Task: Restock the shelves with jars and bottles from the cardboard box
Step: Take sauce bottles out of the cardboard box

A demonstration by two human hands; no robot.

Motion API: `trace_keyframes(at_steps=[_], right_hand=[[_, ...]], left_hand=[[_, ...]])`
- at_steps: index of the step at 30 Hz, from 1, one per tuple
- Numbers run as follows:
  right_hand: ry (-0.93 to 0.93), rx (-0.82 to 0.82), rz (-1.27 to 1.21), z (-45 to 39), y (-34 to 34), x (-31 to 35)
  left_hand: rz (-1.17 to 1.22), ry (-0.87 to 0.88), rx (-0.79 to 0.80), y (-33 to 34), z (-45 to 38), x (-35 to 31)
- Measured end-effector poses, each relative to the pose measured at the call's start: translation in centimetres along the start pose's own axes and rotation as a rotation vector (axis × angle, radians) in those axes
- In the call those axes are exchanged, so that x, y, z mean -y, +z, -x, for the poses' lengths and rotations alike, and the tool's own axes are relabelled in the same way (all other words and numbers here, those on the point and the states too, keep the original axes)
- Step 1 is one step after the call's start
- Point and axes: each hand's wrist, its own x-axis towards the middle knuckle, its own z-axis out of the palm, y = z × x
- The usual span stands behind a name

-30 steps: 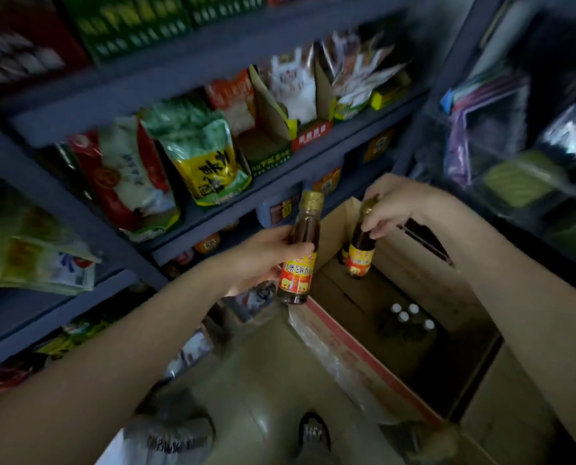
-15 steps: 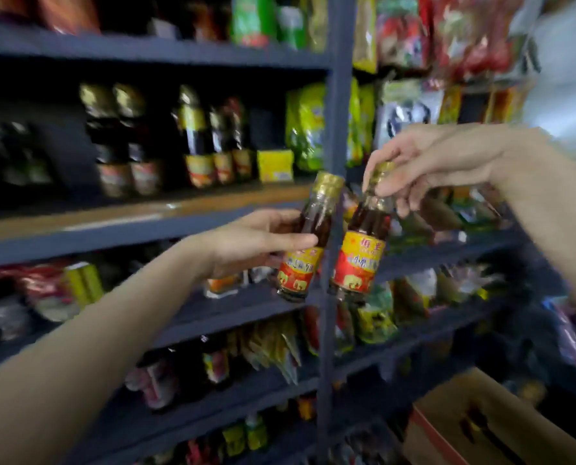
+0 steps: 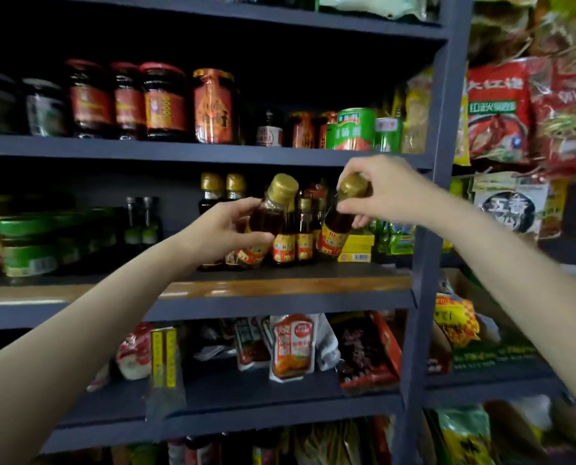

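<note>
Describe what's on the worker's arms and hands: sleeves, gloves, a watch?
Nothing worn shows. Both forearms are bare up to the frame edge, with no sleeve in view. The left hand and right hand have no gloves, rings, watch or wristband.

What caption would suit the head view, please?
Left hand and right hand each bring a gold-capped bottle to the shelf.

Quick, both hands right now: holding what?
Left hand: grips a gold-capped sauce bottle by its body.
Right hand: pinches a second gold-capped bottle at its cap.
</note>
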Motion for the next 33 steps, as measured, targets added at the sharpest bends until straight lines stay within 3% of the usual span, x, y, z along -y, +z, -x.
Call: trace_keyframes(at_steps=[8, 15, 22, 28, 33], right_hand=[[0.045, -0.108, -0.021, -4.7, 4.4, -3.5], [0.224, -0.082, -0.144, -8.1, 7.9, -5.2], [0.328, 0.009, -0.371, -9.0, 9.1, -6.2], [0.248, 0.014, -0.157, -8.7, 10.0, -5.7], [0.315, 0.107, -0.186, -7.1, 10.7, -6.4]], left_hand=[[-0.002, -0.076, -0.030, 1.6, -4.3, 3.0], [0.141, -0.247, -0.102, 3.1, -7.2, 4.4], [0.180, -0.296, -0.048, 3.6, -8.4, 5.9], [0.233, -0.282, 0.008, 4.7, -9.4, 6.3], [0.226, -0.268, 0.034, 5.4, -9.7, 6.7]])
